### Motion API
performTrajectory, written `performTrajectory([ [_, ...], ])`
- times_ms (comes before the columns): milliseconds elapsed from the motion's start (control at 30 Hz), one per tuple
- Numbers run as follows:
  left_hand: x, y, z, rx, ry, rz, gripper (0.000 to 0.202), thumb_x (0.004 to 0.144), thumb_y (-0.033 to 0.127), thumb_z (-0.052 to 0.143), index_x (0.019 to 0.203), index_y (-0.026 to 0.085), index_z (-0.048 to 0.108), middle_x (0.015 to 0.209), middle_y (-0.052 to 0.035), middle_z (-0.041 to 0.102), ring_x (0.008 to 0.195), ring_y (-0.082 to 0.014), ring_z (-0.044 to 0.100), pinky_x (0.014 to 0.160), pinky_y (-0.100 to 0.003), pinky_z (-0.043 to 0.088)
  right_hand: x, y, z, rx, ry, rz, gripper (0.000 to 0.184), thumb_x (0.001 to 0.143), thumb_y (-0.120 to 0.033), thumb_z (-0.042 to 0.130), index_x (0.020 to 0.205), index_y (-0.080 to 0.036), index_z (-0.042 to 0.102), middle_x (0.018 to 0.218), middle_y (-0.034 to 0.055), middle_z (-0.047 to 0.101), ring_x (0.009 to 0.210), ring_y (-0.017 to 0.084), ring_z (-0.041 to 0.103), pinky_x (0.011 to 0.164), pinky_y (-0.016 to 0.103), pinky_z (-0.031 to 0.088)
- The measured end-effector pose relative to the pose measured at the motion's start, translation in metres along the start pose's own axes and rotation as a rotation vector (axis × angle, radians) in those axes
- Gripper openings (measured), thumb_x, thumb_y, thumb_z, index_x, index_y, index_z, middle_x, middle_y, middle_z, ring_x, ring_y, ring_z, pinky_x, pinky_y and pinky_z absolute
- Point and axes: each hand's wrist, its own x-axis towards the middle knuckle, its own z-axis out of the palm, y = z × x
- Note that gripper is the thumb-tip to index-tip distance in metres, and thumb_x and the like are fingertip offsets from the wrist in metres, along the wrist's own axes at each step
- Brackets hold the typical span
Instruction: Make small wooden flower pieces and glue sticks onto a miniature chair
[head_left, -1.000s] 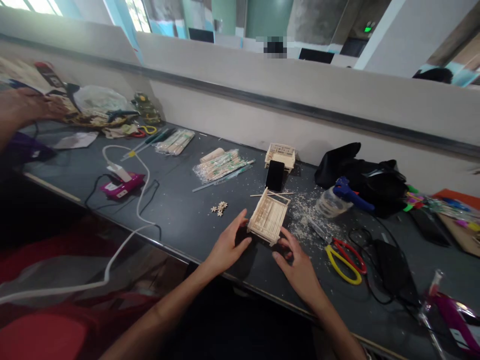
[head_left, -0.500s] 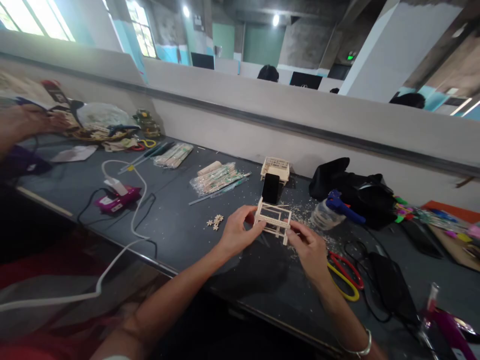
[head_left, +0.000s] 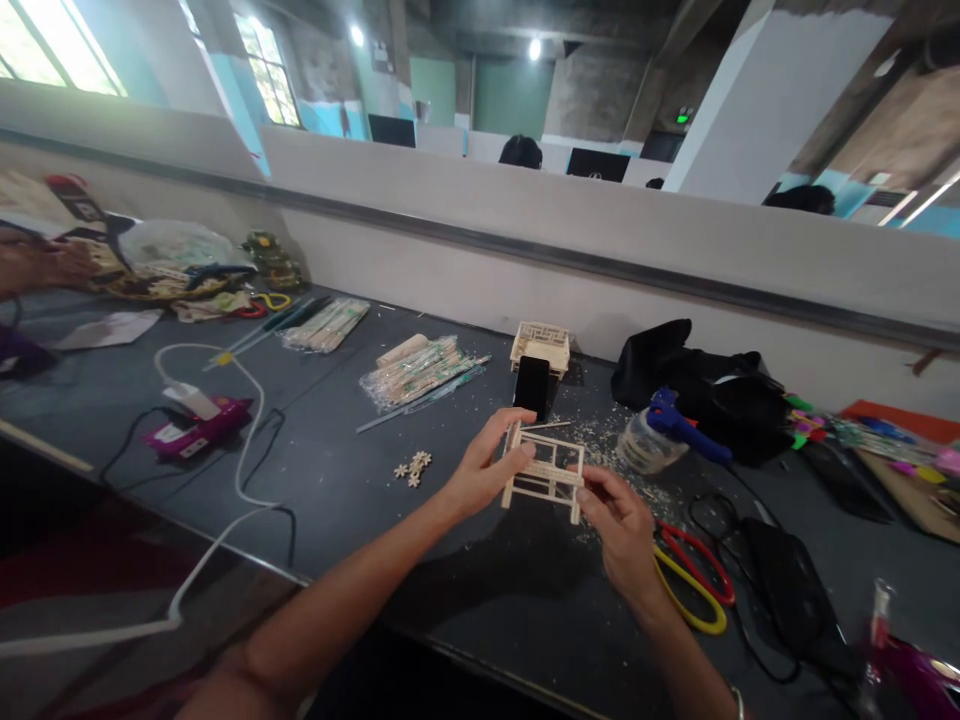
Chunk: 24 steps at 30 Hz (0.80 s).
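Note:
Both my hands hold a small frame model (head_left: 546,474) built of pale wooden sticks, lifted above the dark table (head_left: 352,470). My left hand (head_left: 486,467) grips its left side with fingers curled round the posts. My right hand (head_left: 619,520) pinches its lower right corner. Behind the model a black phone (head_left: 531,386) leans upright against a second small stick box (head_left: 541,345). Wood shavings lie scattered under and behind the model.
Yellow and red scissors (head_left: 694,580) lie by my right hand; a blue glue gun (head_left: 682,425), black bags (head_left: 705,385) and cables lie farther right. Packs of sticks (head_left: 416,370), wooden flowers (head_left: 414,467), a pink glue gun (head_left: 191,432). Another person's hand (head_left: 34,262) far left.
I lifted the stick model off the table, turned it upright and brought it closer to me. My view has shifted slightly to the right.

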Motion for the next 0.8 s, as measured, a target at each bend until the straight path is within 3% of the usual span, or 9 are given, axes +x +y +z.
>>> performTrajectory([
  [100, 0.003, -0.001, 0.002, -0.074, 0.051, 0.006, 0.030, 0.093, 0.044, 0.047, 0.104, 0.020, 0.061, 0.107, -0.0077, 0.063, 0.102, -0.0229, 0.058, 0.091, -0.035, 0.045, -0.003, 0.003, 0.002, -0.028, 0.024, -0.026, 0.017, 0.079, -0.035, 0.061, 0.085, -0.022, 0.072, 0.075, 0.0028, 0.070, 0.069, 0.019, 0.064, 0.061, 0.028, 0.053],
  [233, 0.002, -0.007, 0.005, -0.116, 0.120, 0.065, 0.029, 0.095, 0.043, 0.046, 0.097, 0.020, 0.062, 0.100, -0.0070, 0.062, 0.097, -0.0213, 0.058, 0.088, -0.034, 0.045, -0.006, 0.010, 0.006, -0.036, 0.035, -0.070, 0.019, 0.082, -0.034, 0.058, 0.088, -0.023, 0.072, 0.071, 0.0015, 0.064, 0.066, 0.018, 0.061, 0.061, 0.028, 0.050],
  [500, -0.001, 0.000, 0.005, -0.097, 0.142, 0.151, 0.036, 0.092, 0.050, 0.048, 0.073, 0.021, 0.056, 0.081, -0.0040, 0.055, 0.082, -0.0194, 0.054, 0.080, -0.034, 0.044, -0.012, 0.007, 0.008, -0.024, -0.026, -0.144, 0.019, 0.082, -0.035, 0.058, 0.081, -0.023, 0.072, 0.068, 0.0013, 0.061, 0.062, 0.017, 0.056, 0.055, 0.028, 0.045],
  [633, -0.007, 0.010, -0.001, -0.163, 0.148, 0.026, 0.035, 0.090, 0.046, 0.053, 0.068, 0.019, 0.055, 0.070, -0.0007, 0.050, 0.066, -0.0150, 0.047, 0.063, -0.029, 0.038, -0.015, 0.010, 0.009, 0.102, -0.089, -0.149, 0.028, 0.088, -0.037, 0.051, 0.076, -0.022, 0.072, 0.058, 0.0003, 0.058, 0.055, 0.016, 0.054, 0.054, 0.029, 0.044],
  [733, -0.011, 0.020, -0.006, -0.218, 0.121, -0.109, 0.032, 0.086, 0.045, 0.057, 0.068, 0.019, 0.057, 0.065, 0.0017, 0.046, 0.058, -0.0122, 0.040, 0.055, -0.026, 0.032, -0.011, 0.016, 0.005, 0.104, 0.015, -0.100, 0.033, 0.092, -0.036, 0.048, 0.076, -0.021, 0.073, 0.052, -0.0021, 0.052, 0.050, 0.014, 0.052, 0.053, 0.028, 0.044],
  [800, -0.013, 0.027, -0.009, -0.218, 0.131, -0.176, 0.030, 0.085, 0.044, 0.058, 0.069, 0.019, 0.057, 0.061, 0.0032, 0.043, 0.056, -0.0114, 0.037, 0.053, -0.025, 0.031, 0.000, 0.022, 0.000, -0.031, 0.092, -0.040, 0.031, 0.091, -0.037, 0.049, 0.080, -0.021, 0.073, 0.051, -0.0032, 0.053, 0.048, 0.014, 0.052, 0.051, 0.027, 0.044],
])
